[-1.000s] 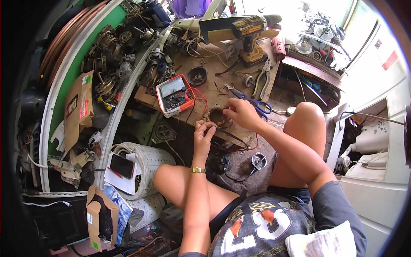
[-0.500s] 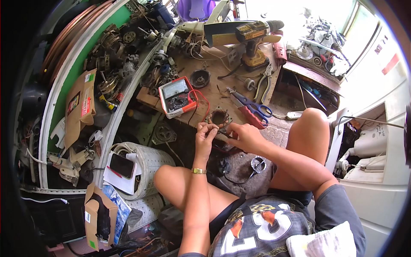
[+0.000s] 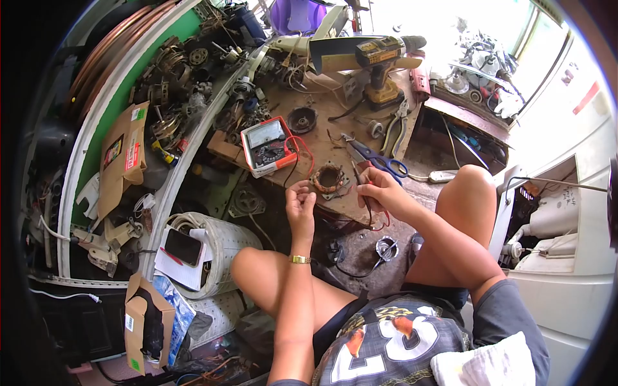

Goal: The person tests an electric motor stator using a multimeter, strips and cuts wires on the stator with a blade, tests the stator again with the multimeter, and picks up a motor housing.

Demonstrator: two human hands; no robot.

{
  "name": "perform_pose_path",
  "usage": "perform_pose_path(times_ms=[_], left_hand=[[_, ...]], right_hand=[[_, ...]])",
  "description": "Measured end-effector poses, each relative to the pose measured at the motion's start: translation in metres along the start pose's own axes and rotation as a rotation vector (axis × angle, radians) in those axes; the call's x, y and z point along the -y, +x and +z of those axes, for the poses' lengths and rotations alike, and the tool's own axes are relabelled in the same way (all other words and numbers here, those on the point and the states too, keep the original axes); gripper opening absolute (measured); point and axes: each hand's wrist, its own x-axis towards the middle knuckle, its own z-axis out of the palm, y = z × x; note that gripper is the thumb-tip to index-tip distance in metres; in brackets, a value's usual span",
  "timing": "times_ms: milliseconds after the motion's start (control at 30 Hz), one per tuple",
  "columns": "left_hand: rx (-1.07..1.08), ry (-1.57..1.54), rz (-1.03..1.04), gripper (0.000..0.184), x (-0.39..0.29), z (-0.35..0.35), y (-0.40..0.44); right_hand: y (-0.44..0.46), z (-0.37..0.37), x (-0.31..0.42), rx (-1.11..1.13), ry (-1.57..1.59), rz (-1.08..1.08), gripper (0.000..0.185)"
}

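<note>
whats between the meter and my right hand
In the head view, the copper-wound ring lies between the meter and your right hand, with a red lead looping nearer the meter.

Right hand (image 3: 378,190), below and right of the wire-wound ring (image 3: 329,190) moments earlier, now raises a slim probe (image 3: 358,175) beside it, drawn away from the left hand (image 3: 300,202).

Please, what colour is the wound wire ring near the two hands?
The wire ring is copper-brown; it shows best in the head view.
</note>
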Motion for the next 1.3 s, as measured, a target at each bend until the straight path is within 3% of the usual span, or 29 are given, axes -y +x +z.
perform_pose_path(times_ms=[100,167,300,400,467,533,633,700,800,933,967,1000,1067,1100,1167,1300], left_hand=[[-0.150,0.122,0.084,0.021,-0.021,0.001,0.000],[-0.087,0.130,0.161,0.019,-0.066,0.013,-0.002],[0.272,0.701,0.945,0.019,-0.203,0.051,-0.027],[0.323,0.981,0.956,0.024,-0.281,0.074,-0.085],[0.268,0.988,0.953,0.034,-0.309,0.083,-0.112],[-0.073,0.896,0.905,0.019,-0.311,0.115,-0.133],[-0.095,0.653,1.052,0.011,-0.290,0.112,-0.132],[0.032,0.680,1.173,0.007,-0.290,0.114,-0.128],[0.224,0.733,1.326,0.016,-0.293,0.121,-0.107],[0.564,0.709,1.119,0.007,-0.266,0.118,-0.073],[0.601,0.603,1.011,0.021,-0.232,0.109,-0.059],[0.570,0.656,0.891,0.017,-0.216,0.099,-0.046],[0.498,0.618,0.587,0.012,-0.176,0.065,-0.014],[0.361,0.628,0.402,0.011,-0.158,0.050,-0.001],[0.150,0.747,0.233,0.007,-0.123,0.022,0.020],[0.227,0.863,0.252,0.013,-0.084,0.010,0.033]], right_hand=[[-0.005,-0.005,-0.003,-0.001,0.044,0.096,0.012],[-0.008,0.000,-0.011,0.040,-0.016,0.114,0.015],[-0.005,0.005,-0.026,0.075,-0.119,0.084,0.018],[-0.005,0.008,-0.024,0.040,-0.111,0.097,0.019],[-0.007,0.007,-0.019,0.017,-0.096,0.117,0.020],[-0.006,0.005,-0.022,0.041,-0.046,0.114,0.020],[-0.010,0.006,-0.021,0.033,-0.036,0.135,0.020],[-0.014,0.008,-0.013,0.029,-0.074,0.137,0.019],[-0.013,0.009,-0.014,0.029,-0.061,0.100,0.018],[-0.014,0.004,-0.016,0.063,0.063,0.153,0.019],[-0.020,0.000,-0.021,0.119,-0.167,0.000,0.018],[-0.026,-0.003,-0.026,0.139,-0.392,-0.164,0.016],[-0.037,0.005,-0.019,0.069,0.024,0.139,0.014],[-0.041,0.004,-0.022,0.068,0.015,0.173,0.014],[-0.046,0.007,-0.033,-0.022,0.042,0.196,0.016],[-0.035,0.011,-0.033,-0.094,0.062,0.134,0.021]])
